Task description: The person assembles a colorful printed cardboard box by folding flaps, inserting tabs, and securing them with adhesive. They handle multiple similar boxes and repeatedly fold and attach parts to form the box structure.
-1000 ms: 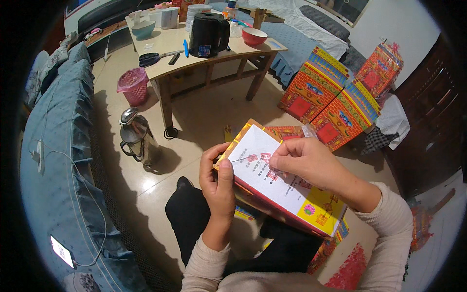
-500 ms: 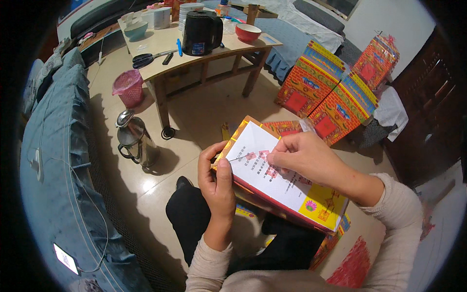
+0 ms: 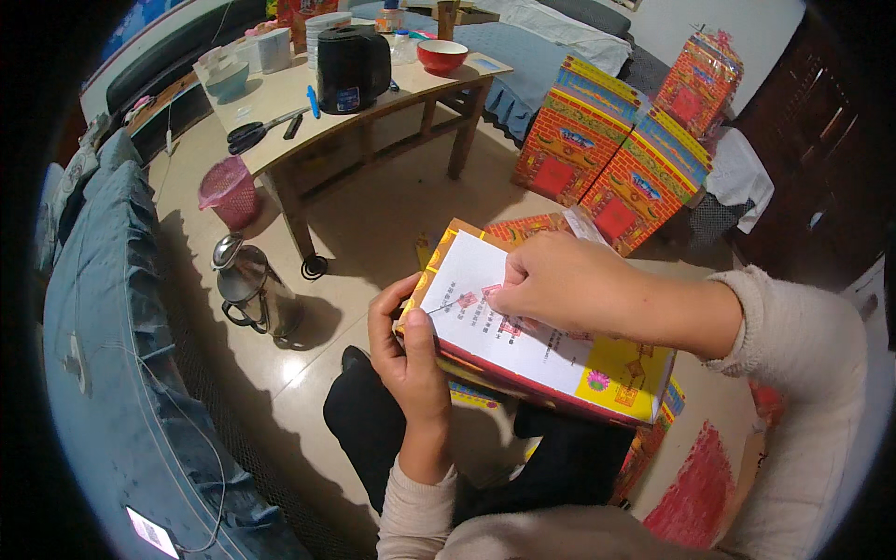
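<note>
— Two hands were on the flat printed box [image 3: 541,350], weren't they? What were the fingers doing?

— The right hand [image 3: 560,285] lay over the box's white top face, its fingers drawn together in a pinch on something thin at the middle of that face; what they pinched was too small to tell. The left hand [image 3: 406,350] gripped the box's near-left edge, thumb clamped on top, the other fingers curled underneath.

— And the box itself?

— It rested tilted over the person's lap, above the dark trousers [image 3: 401,439], its yellow corner pointing away from the left hand.

— How would that step be done well?

— I'd judge the left grip should stay firm so the box cannot swivel, while the right pinch works slowly and close to the surface.

— The arms?

— The right forearm came across from the box's right side in a pale sleeve [image 3: 803,373], wrist bent down. The left wrist rose straight from below the box.

— Anything around?

— Beyond the box stood brick-patterned paper houses [image 3: 607,149]; left of it a steel kettle [image 3: 252,289] on the floor, farther off a wooden worktop [image 3: 280,103].
</note>
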Tool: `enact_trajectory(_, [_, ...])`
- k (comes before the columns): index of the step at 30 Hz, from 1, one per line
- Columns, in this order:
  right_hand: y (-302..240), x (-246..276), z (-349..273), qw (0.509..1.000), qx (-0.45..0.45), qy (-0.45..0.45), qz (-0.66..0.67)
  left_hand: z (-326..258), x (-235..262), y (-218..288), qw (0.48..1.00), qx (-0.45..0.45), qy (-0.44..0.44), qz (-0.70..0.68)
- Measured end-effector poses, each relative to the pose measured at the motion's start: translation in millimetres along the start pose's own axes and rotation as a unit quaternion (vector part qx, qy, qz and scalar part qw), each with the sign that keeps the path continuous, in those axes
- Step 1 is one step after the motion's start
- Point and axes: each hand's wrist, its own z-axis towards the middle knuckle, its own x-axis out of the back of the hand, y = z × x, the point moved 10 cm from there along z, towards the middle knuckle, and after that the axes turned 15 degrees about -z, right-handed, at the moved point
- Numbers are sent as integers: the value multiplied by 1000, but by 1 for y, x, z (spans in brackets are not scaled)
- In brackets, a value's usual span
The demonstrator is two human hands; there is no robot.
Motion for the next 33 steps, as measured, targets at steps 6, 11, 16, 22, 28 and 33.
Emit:
enact_trajectory(6, [0,1,1,997,1,-28,-67,0,0,-3,1000,4,1,-14])
enact_trajectory(11, [4,3,0,995,-5,-53,-87,0,1,-2,1000,-4,0,-10])
enact_trajectory(16, [4,3,1,993,23,-84,-85,-1,0,-2,1000,0,0,-11])
enact_trajectory(22, [2,3,1,987,22,-98,-123,-1,1,-6,1000,2,-2,-30])
enact_trajectory(28, [-1,8,1,985,26,-76,-150,-1,1,-4,1000,2,-7,-29])
enact_trajectory(33, [4,-1,4,967,6,-105,-234,0,2,-4,1000,6,5,-24])
